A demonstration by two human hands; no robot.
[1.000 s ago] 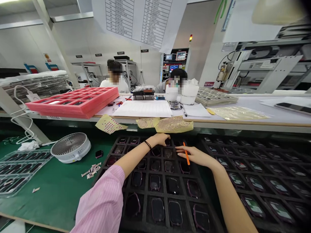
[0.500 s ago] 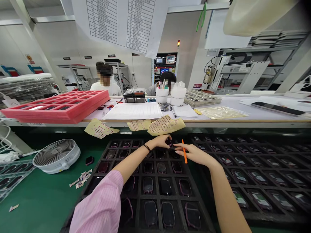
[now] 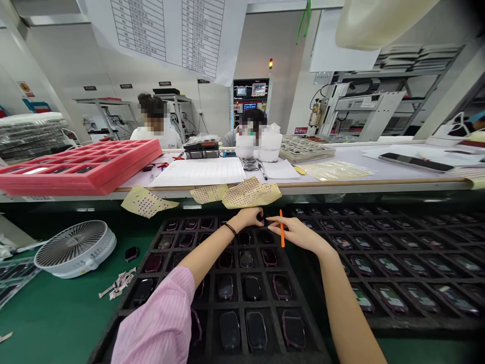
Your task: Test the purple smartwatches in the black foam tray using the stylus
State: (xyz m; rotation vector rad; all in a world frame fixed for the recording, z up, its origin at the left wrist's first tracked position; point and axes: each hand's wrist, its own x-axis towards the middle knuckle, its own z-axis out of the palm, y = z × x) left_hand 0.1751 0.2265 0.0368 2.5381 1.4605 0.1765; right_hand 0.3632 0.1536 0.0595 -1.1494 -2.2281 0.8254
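My left hand (image 3: 249,217) is closed on a small dark watch case (image 3: 260,218) over the far end of a black foam tray (image 3: 239,273). Beside it, my right hand (image 3: 297,233) holds an orange stick tool (image 3: 282,228) between its fingers, the fingertips close to the case. Rows of dark watch cases with purplish or dark rims lie in the tray's compartments below both arms. My left forearm crosses over part of the tray and hides some compartments.
A second black tray (image 3: 397,320) of watch parts lies right. On the left are a fan (image 3: 78,247), a loose watch case (image 3: 131,253) and paper strips (image 3: 118,283). Yellow sticker sheets (image 3: 252,193) hang from the shelf (image 3: 341,187); a red tray (image 3: 109,174) sits above. Two people sit beyond.
The whole view has shifted, so the trays and shelf appear slightly further left. Both hands keep nearly the same places relative to the tray, with the case and orange tool still held.
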